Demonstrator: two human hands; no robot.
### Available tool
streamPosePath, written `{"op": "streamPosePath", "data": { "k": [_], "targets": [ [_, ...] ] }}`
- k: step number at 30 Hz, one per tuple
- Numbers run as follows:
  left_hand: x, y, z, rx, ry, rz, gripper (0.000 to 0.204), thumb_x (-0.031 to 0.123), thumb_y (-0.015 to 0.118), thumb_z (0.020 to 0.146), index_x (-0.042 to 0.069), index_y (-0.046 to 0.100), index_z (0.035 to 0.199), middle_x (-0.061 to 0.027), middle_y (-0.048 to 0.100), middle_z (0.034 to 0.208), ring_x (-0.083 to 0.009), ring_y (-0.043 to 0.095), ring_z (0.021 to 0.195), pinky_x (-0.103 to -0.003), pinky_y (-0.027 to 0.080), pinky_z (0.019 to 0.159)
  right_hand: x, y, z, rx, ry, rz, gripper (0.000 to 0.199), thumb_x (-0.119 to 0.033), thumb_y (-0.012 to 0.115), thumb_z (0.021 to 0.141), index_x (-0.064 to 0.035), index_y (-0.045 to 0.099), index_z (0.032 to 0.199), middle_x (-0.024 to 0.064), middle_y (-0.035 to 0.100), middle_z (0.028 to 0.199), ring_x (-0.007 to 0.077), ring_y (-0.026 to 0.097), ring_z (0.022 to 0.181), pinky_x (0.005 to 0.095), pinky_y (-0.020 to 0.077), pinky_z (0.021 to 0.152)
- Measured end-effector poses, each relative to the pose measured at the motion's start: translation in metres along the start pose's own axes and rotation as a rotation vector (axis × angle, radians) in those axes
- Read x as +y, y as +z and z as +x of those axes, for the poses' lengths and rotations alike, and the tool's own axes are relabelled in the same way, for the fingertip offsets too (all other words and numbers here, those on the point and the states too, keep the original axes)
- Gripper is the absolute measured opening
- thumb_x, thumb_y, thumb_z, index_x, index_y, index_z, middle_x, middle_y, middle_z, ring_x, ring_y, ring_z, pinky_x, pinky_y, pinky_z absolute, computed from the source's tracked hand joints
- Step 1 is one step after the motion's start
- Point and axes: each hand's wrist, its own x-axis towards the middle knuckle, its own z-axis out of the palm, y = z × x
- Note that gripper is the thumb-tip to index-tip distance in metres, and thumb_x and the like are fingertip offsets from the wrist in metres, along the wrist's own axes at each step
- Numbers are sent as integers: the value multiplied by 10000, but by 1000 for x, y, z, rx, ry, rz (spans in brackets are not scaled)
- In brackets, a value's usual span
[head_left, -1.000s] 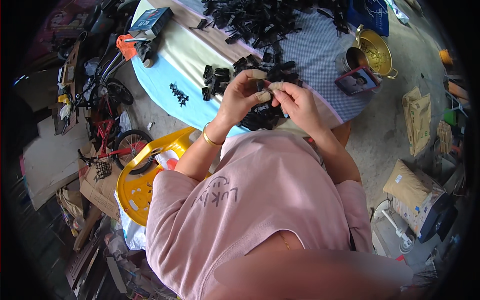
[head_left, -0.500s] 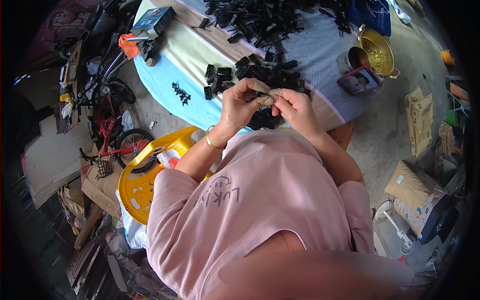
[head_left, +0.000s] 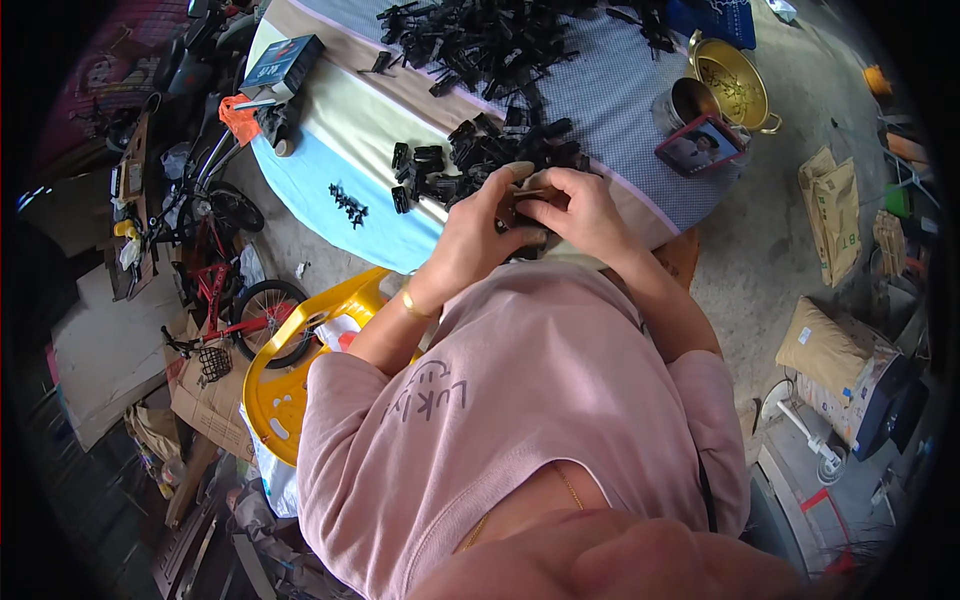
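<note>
At the table's near edge, my left hand [head_left: 478, 228] and my right hand [head_left: 585, 212] meet with curled fingers. Beige wrapping covers some fingertips. Whatever they grip is mostly hidden; something dark shows between the fingers. Just beyond my hands lies a cluster of black plastic clip-like pieces [head_left: 430, 178]. Farther back, a larger heap of loose black pieces [head_left: 480, 45] spreads over the cloth. To the left, a small group of tiny black parts [head_left: 348, 205] rests on the blue stripe of the tablecloth [head_left: 320, 165].
On the table's right stand a golden two-handled pan [head_left: 752, 100] holding small pieces, a metal cup [head_left: 690, 103], a phone-like screen [head_left: 698, 150] and a blue basket [head_left: 712, 22]. A box [head_left: 285, 65] sits at left. Beside me are a yellow plastic chair [head_left: 268, 390] and a red bicycle [head_left: 215, 290].
My hands have come slightly down toward my body. Their fingertips were pinched together before; now the fingers curl around more loosely. The whole view has shifted a little.
</note>
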Motion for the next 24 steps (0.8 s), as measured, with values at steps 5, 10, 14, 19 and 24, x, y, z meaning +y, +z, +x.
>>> {"op": "streamPosePath", "data": {
  "k": [5,10,14,19,24],
  "targets": [
    [-21,-34,-2,-278,-190,-741,619,-32,710,651,3,412,1192,-130,570,1019,-249,590,933,-367,509,811,-3,-17,-7,-12,-16,224,189,-65,657,771,6,602,938,19,622,832,66,568,749,203,457,690],
    [-34,-21,-2,-387,-176,-993,422,68,724,686,-24,481,1019,-117,572,983,-258,602,905,-401,505,835,-12,-11,-5,-50,-58,275,174,-54,647,776,15,597,928,20,611,846,74,569,751,205,460,688],
    [-29,-12,-2,-332,-279,-1139,301,46,697,714,-14,511,943,-104,582,925,-243,619,843,-388,514,813,-17,-14,-1,-109,-205,173,141,8,638,756,17,608,893,29,599,826,95,578,743,207,469,668],
    [-35,-8,-3,-305,-328,-1124,224,39,689,723,7,528,875,-89,590,880,-228,625,797,-335,518,756,-21,-13,2,-129,-280,42,144,45,637,732,9,626,871,46,595,821,111,585,738,215,479,646],
    [-31,-11,0,-272,-270,-1073,223,40,707,706,28,532,844,-80,589,861,-227,619,806,-304,497,744,-13,-9,4,-98,-220,148,176,61,633,725,7,632,892,52,596,830,113,582,735,211,478,645]
  ]
}}
